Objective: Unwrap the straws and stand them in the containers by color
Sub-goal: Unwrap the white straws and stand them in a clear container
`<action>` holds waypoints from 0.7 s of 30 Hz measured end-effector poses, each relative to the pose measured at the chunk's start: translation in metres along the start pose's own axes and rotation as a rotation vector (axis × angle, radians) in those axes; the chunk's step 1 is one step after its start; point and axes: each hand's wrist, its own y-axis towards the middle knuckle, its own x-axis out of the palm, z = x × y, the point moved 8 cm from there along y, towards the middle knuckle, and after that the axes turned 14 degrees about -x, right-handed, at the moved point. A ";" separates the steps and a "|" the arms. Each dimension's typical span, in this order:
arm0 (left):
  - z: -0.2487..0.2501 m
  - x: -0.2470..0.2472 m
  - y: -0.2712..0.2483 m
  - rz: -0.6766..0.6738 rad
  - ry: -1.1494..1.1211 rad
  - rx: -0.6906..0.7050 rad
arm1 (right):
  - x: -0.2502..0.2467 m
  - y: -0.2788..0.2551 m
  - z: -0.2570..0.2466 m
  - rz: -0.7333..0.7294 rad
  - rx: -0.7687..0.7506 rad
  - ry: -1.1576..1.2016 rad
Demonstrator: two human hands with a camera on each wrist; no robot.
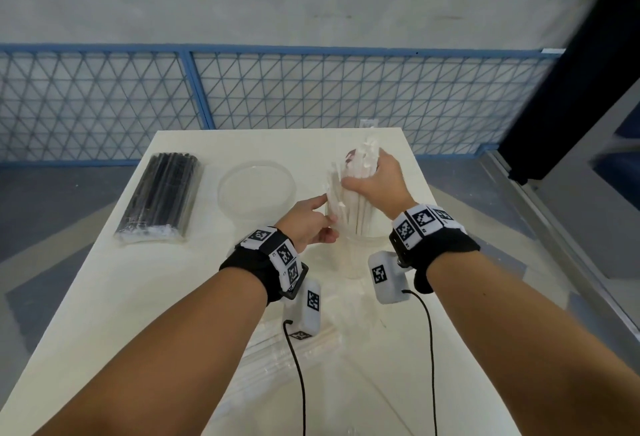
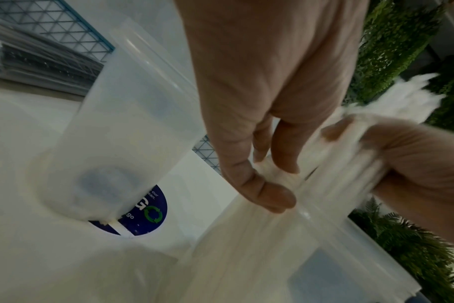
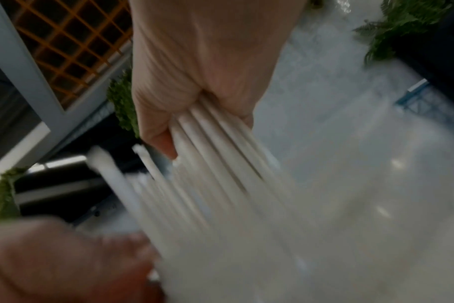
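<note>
A bundle of white straws (image 1: 349,200) stands tilted in a translucent container (image 1: 358,259) near the table's middle. My right hand (image 1: 367,176) grips the bundle near its top, fingers and thumb wrapped round it; the right wrist view shows the straws (image 3: 220,164) fanning out below the fist (image 3: 194,102). My left hand (image 1: 323,217) rests against the bundle's left side with fingers (image 2: 285,153) fairly straight and the thumb (image 2: 270,196) touching the straws (image 2: 259,235). A sealed pack of black straws (image 1: 159,196) lies at the left. An empty translucent container (image 1: 258,190) stands between the pack and the bundle.
A crumpled clear wrapper (image 1: 294,349) lies on the white table (image 1: 104,314) under my wrists. A round blue label (image 2: 148,213) shows beside the empty container (image 2: 127,133). A blue mesh fence (image 1: 311,89) runs behind the table. Plants stand at the right.
</note>
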 end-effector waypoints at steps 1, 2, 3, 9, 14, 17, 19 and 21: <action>0.000 0.000 -0.001 -0.007 0.005 0.003 | -0.008 -0.001 -0.005 0.057 -0.019 0.057; 0.000 0.000 -0.002 -0.014 0.003 0.008 | -0.014 -0.002 -0.008 0.090 -0.027 0.097; 0.001 0.000 -0.003 -0.017 -0.006 0.013 | -0.018 -0.003 -0.010 0.091 -0.027 0.114; -0.001 -0.003 -0.012 0.044 0.002 0.094 | -0.023 -0.020 -0.006 -0.130 0.046 0.031; -0.020 -0.022 -0.021 0.193 0.338 0.147 | -0.060 -0.048 0.001 0.140 -0.006 0.080; -0.050 -0.036 -0.025 0.191 0.655 0.093 | -0.083 -0.083 0.014 0.427 -0.019 0.057; -0.078 -0.046 -0.024 0.140 0.831 -0.022 | -0.078 -0.109 0.032 0.440 0.073 0.073; -0.102 -0.052 -0.025 0.090 0.965 -0.129 | -0.060 -0.131 0.050 0.318 0.182 0.050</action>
